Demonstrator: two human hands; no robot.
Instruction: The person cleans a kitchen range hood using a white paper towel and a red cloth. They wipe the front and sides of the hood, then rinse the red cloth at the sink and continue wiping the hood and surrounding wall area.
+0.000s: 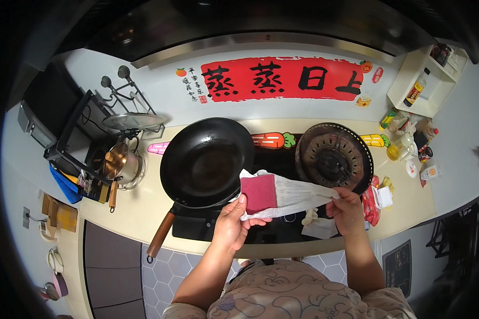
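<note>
My left hand (pixel 233 223) grips a flat dark-red scouring pad (pixel 258 194) together with a white wipe or cloth (pixel 297 195) lying behind it. The thumb presses on the pad's left edge and the fingers curl underneath. At the cloth's far right end, my right hand (pixel 346 209) pinches a corner, so the cloth stretches between both hands. Beneath them is a black glass cooktop (pixel 263 231). A black wok (pixel 207 163) with a wooden handle (pixel 161 235) sits on the left burner, partly covered by the cloth. The right gas burner (pixel 336 157) is bare, brown and stained.
A crumpled tissue (pixel 310 216) and a white sheet (pixel 319 228) lie on the cooktop's right. Beside it rests a red wipes packet (pixel 372 203). To the left are a small pot (pixel 121 163) and a glass lid (pixel 133 121) on a rack. Seasoning bottles (pixel 403 143) crowd the right wall.
</note>
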